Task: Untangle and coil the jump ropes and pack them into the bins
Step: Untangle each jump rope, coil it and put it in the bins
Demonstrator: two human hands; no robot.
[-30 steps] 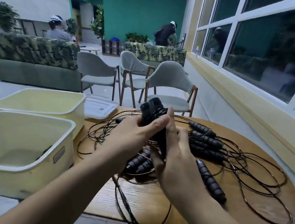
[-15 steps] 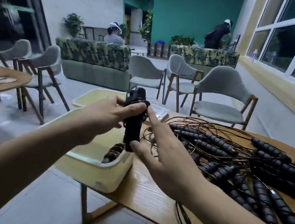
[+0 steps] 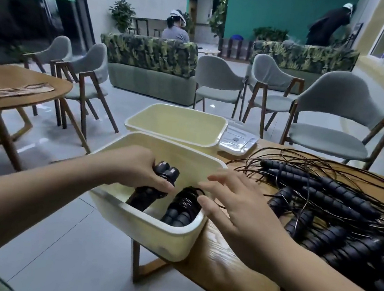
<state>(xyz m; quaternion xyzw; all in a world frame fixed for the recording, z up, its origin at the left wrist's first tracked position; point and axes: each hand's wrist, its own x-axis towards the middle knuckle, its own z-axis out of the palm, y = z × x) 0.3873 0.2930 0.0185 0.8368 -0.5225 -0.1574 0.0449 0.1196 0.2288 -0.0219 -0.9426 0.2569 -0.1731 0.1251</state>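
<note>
A round brown wooden side table [image 3: 21, 90] is seen at the far left, with grey upholstered chairs on wooden legs [image 3: 86, 72] beside it. Nearer the middle, the left hand [image 3: 135, 168] is reached down into the near pale yellow plastic bin [image 3: 155, 237]. Its fingers and thumb are curled round a coiled black jump rope bundle [image 3: 147, 196], which is gripped near its upper end. The bundle is held at a tilt, its lower end inside the bin and its two handle tops showing just past the fingers. A second coiled black rope bundle [image 3: 182, 208] is lain in the same bin, just to the right of the held one, against the bin's right wall.

Behind this bin a second pale yellow plastic bin [image 3: 177, 121] is set, with a clear plastic lid [image 3: 237, 140] laid flat at its right side. Both bins are placed at the left edge of a brown wooden worktable [image 3: 215, 264].

The right hand [image 3: 236, 209] is held over the near bin's right rim, fingers straight and spread, with nothing grasped. Its thumb tip is seen just beside the second bundle; whether they touch cannot be told.

Further right, a tangled heap of black ribbed-handled jump ropes with thin dark cords [image 3: 338, 206] is spread over the worktable.
</note>
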